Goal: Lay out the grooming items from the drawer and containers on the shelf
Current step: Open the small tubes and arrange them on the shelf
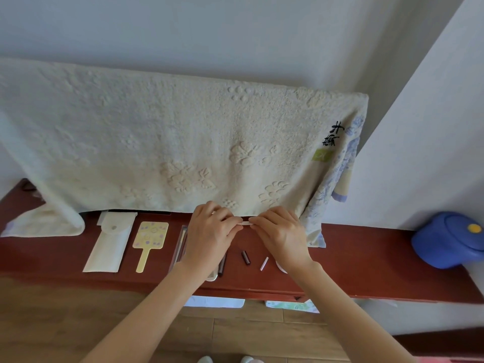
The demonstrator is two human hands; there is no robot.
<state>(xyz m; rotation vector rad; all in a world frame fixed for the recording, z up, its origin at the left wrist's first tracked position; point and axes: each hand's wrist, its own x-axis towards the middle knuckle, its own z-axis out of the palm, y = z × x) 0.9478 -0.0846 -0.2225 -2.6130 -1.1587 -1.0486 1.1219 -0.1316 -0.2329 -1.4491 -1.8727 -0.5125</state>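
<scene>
Towel (162,142): we see it hanging cream and embossed over the back of the shelf, its lower hem just behind our hands.
Shelf (366,260): we work on a long red-brown top; the laid-out items sit in a row left of centre to centre.
Blue container (449,239): we see it at the far right with its lid on, so we cannot tell what it holds.
Pouch (111,242): we see a white snap-flap sleeve lying flat at the left; its flap looks closed and its contents are hidden.
Mirror (149,241): we see the yellow hand mirror just beside the pouch.
Left hand (209,234): we pinch one end of a thin white stick (245,222), fingers curled closed on it.
Right hand (281,233): we pinch the other end the same way.
Stick: we hold it level above the shelf, in front of the hem.
Small pieces: we see a dark tube (246,257) and a pale sliver (264,263) lying near each other below our hands.
Step in hand: we judge the stick should go down in the bare patch beside them, parallel, without nudging either.
</scene>
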